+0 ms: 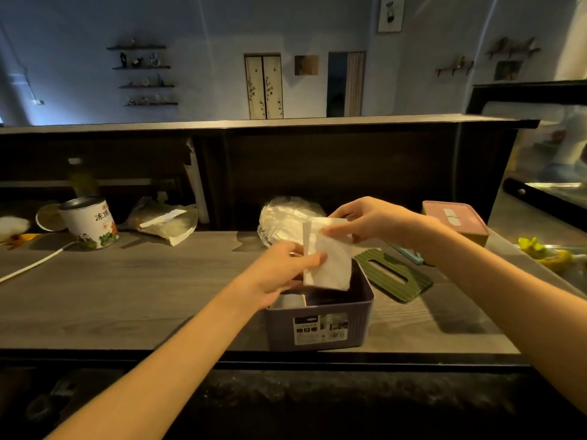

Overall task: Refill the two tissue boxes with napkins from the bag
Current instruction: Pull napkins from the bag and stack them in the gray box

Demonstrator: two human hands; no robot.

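Wood-grain surface [143, 281] carries everything, dark back panel behind it. Purple tissue box [319, 328], lid off, sits directly under both hands at the near edge; a few napkins lie low inside at its left. Clear plastic bag [286, 217] of napkins sits just beyond the left hand, behind the purple box. Pink-lidded tissue box [457, 222] is beyond the right forearm, lid on. Green slotted lid [394, 274] lies flat below the right wrist, beside the purple box. White tea tin [90, 222] and a crumpled packet [165, 223] are well left of the left hand. Napkin stack [327, 255] is upright over the open box: left hand [279, 268] pinches its lower left edge, right hand [365, 220] pinches its top edge.
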